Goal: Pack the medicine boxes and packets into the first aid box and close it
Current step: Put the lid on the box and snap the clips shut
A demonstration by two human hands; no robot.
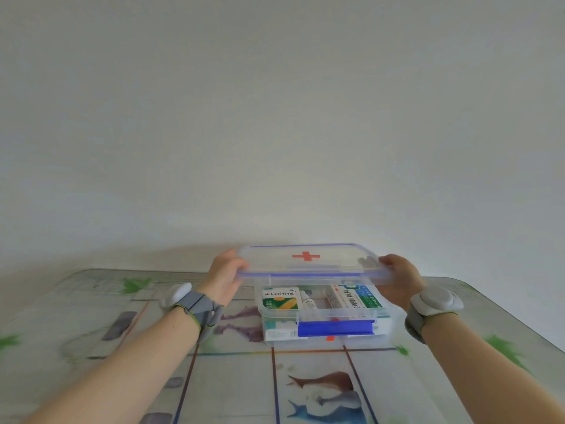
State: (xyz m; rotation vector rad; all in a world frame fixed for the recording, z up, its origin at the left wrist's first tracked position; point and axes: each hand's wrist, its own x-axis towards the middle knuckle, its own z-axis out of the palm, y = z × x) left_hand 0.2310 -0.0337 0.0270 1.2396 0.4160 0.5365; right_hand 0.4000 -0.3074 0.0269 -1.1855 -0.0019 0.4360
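A clear plastic first aid box (385, 320) with a blue front latch (335, 328) stands on the table. Inside lie a white and green medicine box (280, 298), a small white bottle (308, 301) and a blue and white medicine box (357, 296). Another white box (279, 331) shows through the front wall. A clear lid (312, 261) with a blue rim and a red cross hovers level just above the box. My left hand (224, 278) grips its left end and my right hand (399, 280) grips its right end.
The table (91, 332) has a glossy cover printed with animals, green leaves and coloured lines. A plain white wall stands right behind it. Both wrists wear grey bands with white sensors.
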